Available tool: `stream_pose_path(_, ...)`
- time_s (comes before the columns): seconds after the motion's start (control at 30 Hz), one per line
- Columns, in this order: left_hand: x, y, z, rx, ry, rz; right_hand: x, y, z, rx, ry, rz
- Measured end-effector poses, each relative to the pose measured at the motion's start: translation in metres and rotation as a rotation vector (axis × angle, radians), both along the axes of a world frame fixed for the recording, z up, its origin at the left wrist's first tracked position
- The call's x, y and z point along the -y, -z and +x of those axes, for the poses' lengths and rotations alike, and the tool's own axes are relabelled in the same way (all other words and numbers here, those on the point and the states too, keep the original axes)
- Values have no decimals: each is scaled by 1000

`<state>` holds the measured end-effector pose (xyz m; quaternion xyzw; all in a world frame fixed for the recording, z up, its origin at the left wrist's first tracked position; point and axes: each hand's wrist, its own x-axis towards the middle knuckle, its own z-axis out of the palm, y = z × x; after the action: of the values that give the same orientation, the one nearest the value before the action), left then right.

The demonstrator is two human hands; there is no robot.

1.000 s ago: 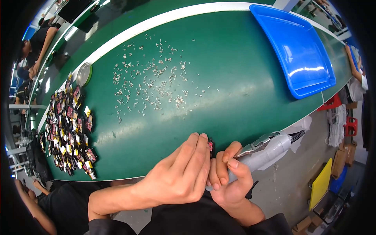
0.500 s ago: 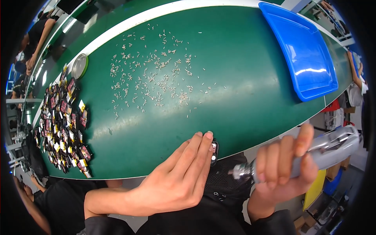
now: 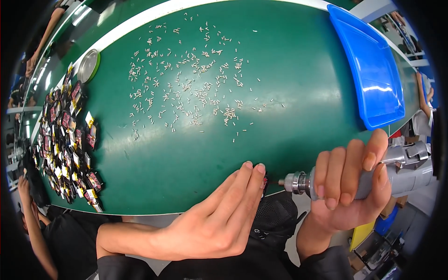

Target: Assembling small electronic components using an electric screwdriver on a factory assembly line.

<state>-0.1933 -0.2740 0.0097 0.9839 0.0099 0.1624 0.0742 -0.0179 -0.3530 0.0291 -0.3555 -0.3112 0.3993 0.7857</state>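
My left hand (image 3: pixel 219 217) lies at the table's near edge, its fingers long and pressed together around a small black part (image 3: pixel 265 181). Only a thin edge of that part shows past the fingertips; the rest is hidden. In my right hand (image 3: pixel 350 186) is a grey power screwdriver (image 3: pixel 408 175) with a silver lever, my fingers wrapped round its body. Its metal nose points left at the black part, close beside it; whether the bit touches cannot be made out. Farther off, many tiny silver screws (image 3: pixel 228 113) lie scattered over the green table (image 3: pixel 298 93).
A heap of small black parts with yellow and white bits (image 3: pixel 77 140) covers the table's left end. Behind it stands a round shallow tin (image 3: pixel 87 66). A blue tray (image 3: pixel 378 70) sits at the far right. Other people's arms (image 3: pixel 35 233) show at the left rim.
The screwdriver has come up and turned so its nose sits level beside the black part. My left fingers now cover more of that part. The whole view has shifted slightly.
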Motion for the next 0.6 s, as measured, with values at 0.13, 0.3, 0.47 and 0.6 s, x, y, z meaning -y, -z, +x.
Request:
stream_pose_path(0.13, -2, 2, -1, 4, 25, 18, -2, 0, -2, 19, -4, -23)
stream_pose_path(0.3, -2, 1, -1, 11, 26, -44, -5, -1, -3, 65, -84, -4)
stream_pose_path(0.47, -5, 6, 1, 70, 49, -25, -8, -7, -3, 233, -158, -78)
stream_pose_path(0.6, -5, -3, 1, 58, 38, -77, -11, -11, -5, 349, -139, -94)
